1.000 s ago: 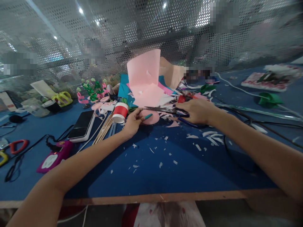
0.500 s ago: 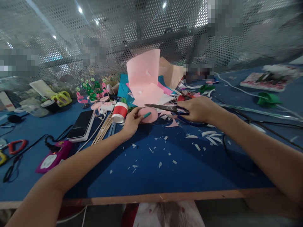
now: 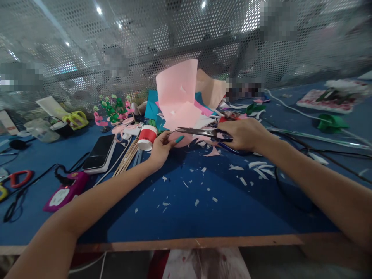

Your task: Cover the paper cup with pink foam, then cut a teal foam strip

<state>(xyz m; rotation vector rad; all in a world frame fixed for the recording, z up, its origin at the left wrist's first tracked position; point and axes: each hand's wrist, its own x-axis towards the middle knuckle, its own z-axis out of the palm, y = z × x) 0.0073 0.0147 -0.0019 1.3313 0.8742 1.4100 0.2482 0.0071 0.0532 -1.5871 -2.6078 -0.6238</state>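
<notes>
My left hand (image 3: 162, 150) pinches a round pink paper disc (image 3: 183, 142) between thumb and fingers, above the blue table. In my right hand (image 3: 242, 133) are the scissors (image 3: 200, 132), my fingers wrapped around the handles. Their blades point left and lie across the upper part of the disc, close to my left fingertips. Whether the blades are parted is hard to make out. Right behind stands a large curled pink paper sheet (image 3: 176, 83), with paper offcuts (image 3: 212, 150) around its base. A red and white paper cup (image 3: 147, 137) lies tilted beside my left hand.
Wooden sticks (image 3: 126, 157), a phone (image 3: 99, 152) and a purple power socket (image 3: 66, 190) are left of my hands. Farther back stand green and pink paper figures (image 3: 112, 110). White scraps (image 3: 197, 202) are scattered in front. A perforated metal screen (image 3: 139, 58) rises behind.
The scissors' blades have shifted left over the pink disc, which now shows less of its face. My left hand has moved only slightly.
</notes>
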